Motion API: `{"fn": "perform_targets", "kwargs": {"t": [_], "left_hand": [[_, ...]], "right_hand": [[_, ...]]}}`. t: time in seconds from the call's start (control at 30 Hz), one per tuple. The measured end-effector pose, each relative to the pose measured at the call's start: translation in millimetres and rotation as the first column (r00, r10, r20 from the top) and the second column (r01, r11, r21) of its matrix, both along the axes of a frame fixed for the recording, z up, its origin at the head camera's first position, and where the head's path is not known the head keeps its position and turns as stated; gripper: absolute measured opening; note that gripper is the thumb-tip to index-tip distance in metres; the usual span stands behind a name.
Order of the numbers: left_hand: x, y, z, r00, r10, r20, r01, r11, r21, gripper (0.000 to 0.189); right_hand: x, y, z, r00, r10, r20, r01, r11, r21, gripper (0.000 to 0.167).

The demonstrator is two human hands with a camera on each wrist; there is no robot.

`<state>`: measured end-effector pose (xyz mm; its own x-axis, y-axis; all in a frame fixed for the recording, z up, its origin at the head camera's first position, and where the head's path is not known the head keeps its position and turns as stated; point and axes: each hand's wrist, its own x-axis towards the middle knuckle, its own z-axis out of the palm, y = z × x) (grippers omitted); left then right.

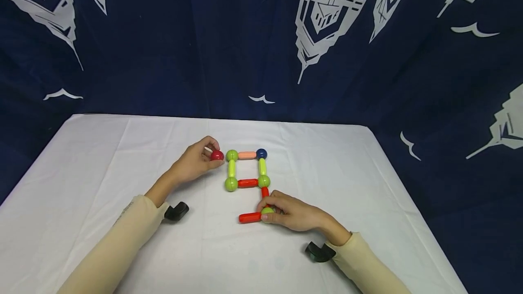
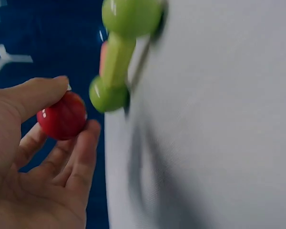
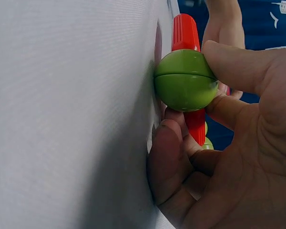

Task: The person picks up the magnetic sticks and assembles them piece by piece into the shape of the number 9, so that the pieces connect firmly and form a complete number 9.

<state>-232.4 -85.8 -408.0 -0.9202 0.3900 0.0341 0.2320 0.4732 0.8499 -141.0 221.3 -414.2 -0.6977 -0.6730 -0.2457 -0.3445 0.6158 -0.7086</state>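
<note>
My left hand (image 1: 195,160) pinches a red ball (image 2: 62,116) between thumb and fingertips, just left of the structure's upper-left green ball (image 1: 232,155). My right hand (image 1: 296,212) holds the lowest green ball (image 3: 186,80), thumb on one side and fingers curled on the other. From that ball a red rod (image 1: 249,218) points left and another red rod (image 1: 265,192) runs up to a green ball (image 1: 263,181). Above lies a square of rods and balls: a red rod (image 1: 248,183), two yellow-green rods, a peach rod (image 1: 247,155) and a blue ball (image 1: 261,154) at upper right.
The pieces lie on a white cloth-covered table (image 1: 102,158). Behind it hangs a dark blue curtain (image 1: 163,58) with white building and bird prints. A black band device (image 1: 176,211) sits at the left wrist, another (image 1: 320,252) at the right.
</note>
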Motion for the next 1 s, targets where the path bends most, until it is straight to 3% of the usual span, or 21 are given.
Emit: {"fn": "perform_targets", "kwargs": {"t": [0.2,0.37,0.67,1.0], "left_hand": [[46.8,-5.5,1.0,0.978,-0.205,-0.039,0.206,0.978,0.013,0.034],[71.0,-1.4,-5.8,0.958,-0.284,-0.032,0.284,0.959,-0.009,0.033],[91.2,11.1,-20.2,0.954,-0.3,0.02,0.301,0.953,-0.027,0.029],[97.2,20.2,-24.3,0.957,-0.291,0.009,0.291,0.956,-0.037,0.029]], "right_hand": [[1.2,0.1,0.1,1.0,-0.003,-0.002,0.003,1.0,0.008,0.018],[1.2,0.1,0.4,1.0,-0.007,-0.009,0.007,1.0,0.007,0.018],[1.4,-0.8,-0.2,1.0,-0.011,-0.001,0.011,1.0,0.009,0.018],[1.3,-2.0,0.0,1.0,-0.016,-0.001,0.016,1.0,0.011,0.019]]}}
